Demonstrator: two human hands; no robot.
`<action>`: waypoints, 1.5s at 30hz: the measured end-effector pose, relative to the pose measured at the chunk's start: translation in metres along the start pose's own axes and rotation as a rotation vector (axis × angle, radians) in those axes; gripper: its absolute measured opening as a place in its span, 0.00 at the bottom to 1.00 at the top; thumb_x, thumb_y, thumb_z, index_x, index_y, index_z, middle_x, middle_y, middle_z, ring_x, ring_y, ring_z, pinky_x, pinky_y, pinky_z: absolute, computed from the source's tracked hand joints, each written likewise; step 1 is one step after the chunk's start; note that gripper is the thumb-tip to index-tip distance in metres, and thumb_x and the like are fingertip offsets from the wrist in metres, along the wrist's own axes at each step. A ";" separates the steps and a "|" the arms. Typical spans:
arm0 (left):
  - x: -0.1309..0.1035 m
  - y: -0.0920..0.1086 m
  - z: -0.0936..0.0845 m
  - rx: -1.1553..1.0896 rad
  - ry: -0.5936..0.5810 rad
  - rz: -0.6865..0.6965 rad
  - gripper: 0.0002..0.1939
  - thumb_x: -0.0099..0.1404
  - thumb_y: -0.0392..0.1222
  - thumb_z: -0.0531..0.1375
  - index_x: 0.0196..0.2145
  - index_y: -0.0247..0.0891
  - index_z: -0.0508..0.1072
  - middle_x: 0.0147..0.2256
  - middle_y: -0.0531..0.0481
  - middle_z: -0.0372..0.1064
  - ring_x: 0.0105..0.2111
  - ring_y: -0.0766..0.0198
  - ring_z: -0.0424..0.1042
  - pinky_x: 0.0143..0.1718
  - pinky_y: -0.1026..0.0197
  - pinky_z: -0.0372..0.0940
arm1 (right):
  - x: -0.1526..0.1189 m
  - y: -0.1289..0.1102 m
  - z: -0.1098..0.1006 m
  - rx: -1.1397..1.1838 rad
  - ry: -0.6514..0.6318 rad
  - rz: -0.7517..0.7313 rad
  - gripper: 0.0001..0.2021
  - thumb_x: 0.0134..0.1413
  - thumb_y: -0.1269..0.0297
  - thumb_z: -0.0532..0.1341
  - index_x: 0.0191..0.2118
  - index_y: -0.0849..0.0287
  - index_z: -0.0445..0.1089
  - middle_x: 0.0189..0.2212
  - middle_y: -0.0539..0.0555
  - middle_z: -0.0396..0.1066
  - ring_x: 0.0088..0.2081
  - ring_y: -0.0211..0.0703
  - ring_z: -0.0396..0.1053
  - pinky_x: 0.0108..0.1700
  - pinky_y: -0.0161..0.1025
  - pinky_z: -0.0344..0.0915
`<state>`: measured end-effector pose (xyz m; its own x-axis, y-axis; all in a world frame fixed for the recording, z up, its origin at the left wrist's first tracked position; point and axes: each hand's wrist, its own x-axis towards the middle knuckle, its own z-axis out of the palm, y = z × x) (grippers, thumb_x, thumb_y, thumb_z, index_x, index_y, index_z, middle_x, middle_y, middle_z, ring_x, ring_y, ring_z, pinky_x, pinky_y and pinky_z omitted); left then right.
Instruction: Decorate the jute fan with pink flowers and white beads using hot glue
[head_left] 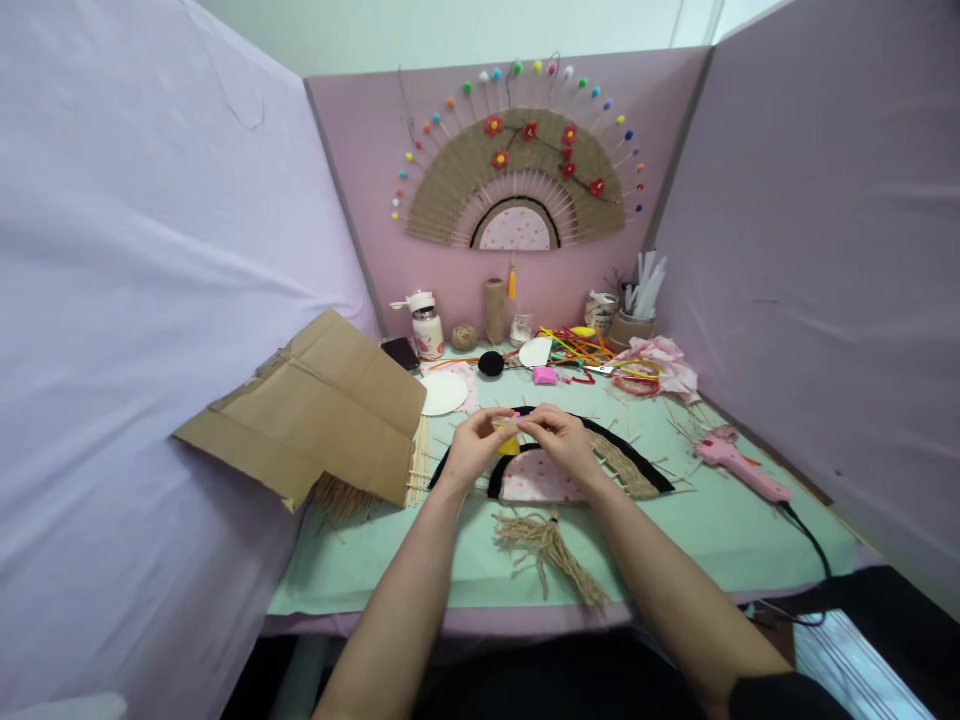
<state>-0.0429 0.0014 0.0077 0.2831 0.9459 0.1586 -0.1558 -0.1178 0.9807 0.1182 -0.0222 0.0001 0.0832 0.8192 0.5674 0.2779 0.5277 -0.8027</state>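
Observation:
My left hand [476, 445] and my right hand [562, 440] meet over the table with fingertips pinched together. Between them is a small yellow piece [509, 446], with a pale edge above it; its exact kind is too small to make out. Beneath my hands lies a half-round fan of jute twine [630, 468] with black borders and thin sticks around its curve. The fan's small inner half-circle [536, 477] is white with pink spots. Closer to me rests a frayed jute tassel [559, 555], tied with a dark band.
Folded cardboard [337, 400] leans at the left over thin sticks. A pink glue gun [742, 470] with a black cord lies right. Behind are a black yarn ball [491, 364], scissors [598, 369], pipe cleaners [574, 345] and a bottle [427, 330]. A finished fan [442, 200] hangs on the back wall.

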 end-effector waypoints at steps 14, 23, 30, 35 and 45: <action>0.002 -0.005 0.000 -0.079 0.117 -0.007 0.13 0.48 0.46 0.69 0.29 0.34 0.80 0.32 0.45 0.78 0.33 0.60 0.74 0.40 0.57 0.67 | 0.001 -0.003 0.004 0.068 0.047 0.070 0.08 0.52 0.58 0.66 0.29 0.55 0.79 0.28 0.53 0.75 0.33 0.44 0.70 0.38 0.41 0.66; 0.002 -0.008 0.000 -0.038 0.124 0.021 0.12 0.50 0.46 0.68 0.29 0.34 0.81 0.31 0.44 0.78 0.33 0.59 0.74 0.39 0.57 0.67 | 0.000 -0.006 0.006 0.093 0.032 0.054 0.09 0.52 0.57 0.67 0.27 0.55 0.79 0.27 0.53 0.75 0.32 0.45 0.71 0.38 0.42 0.67; 0.000 -0.005 0.001 0.026 0.137 0.092 0.11 0.51 0.46 0.68 0.29 0.35 0.81 0.30 0.45 0.78 0.32 0.60 0.73 0.39 0.58 0.67 | 0.000 -0.008 0.006 0.089 0.052 0.015 0.08 0.51 0.59 0.67 0.25 0.54 0.77 0.25 0.53 0.73 0.31 0.44 0.69 0.36 0.42 0.65; -0.003 -0.001 0.005 0.027 0.132 0.106 0.12 0.51 0.47 0.68 0.28 0.35 0.80 0.30 0.45 0.78 0.32 0.60 0.73 0.38 0.58 0.67 | -0.002 -0.008 0.006 0.083 0.057 0.023 0.09 0.51 0.57 0.67 0.25 0.55 0.76 0.26 0.53 0.73 0.31 0.44 0.68 0.36 0.43 0.65; -0.001 -0.006 0.006 -0.056 0.139 -0.002 0.11 0.49 0.45 0.68 0.28 0.35 0.80 0.31 0.45 0.78 0.32 0.60 0.73 0.39 0.57 0.67 | 0.002 0.003 0.006 0.112 -0.003 0.070 0.09 0.51 0.56 0.66 0.33 0.54 0.80 0.34 0.55 0.75 0.37 0.45 0.72 0.41 0.43 0.69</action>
<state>-0.0367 -0.0004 0.0018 0.1505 0.9793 0.1353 -0.2085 -0.1023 0.9727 0.1132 -0.0179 -0.0020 0.0954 0.8556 0.5087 0.1625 0.4908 -0.8560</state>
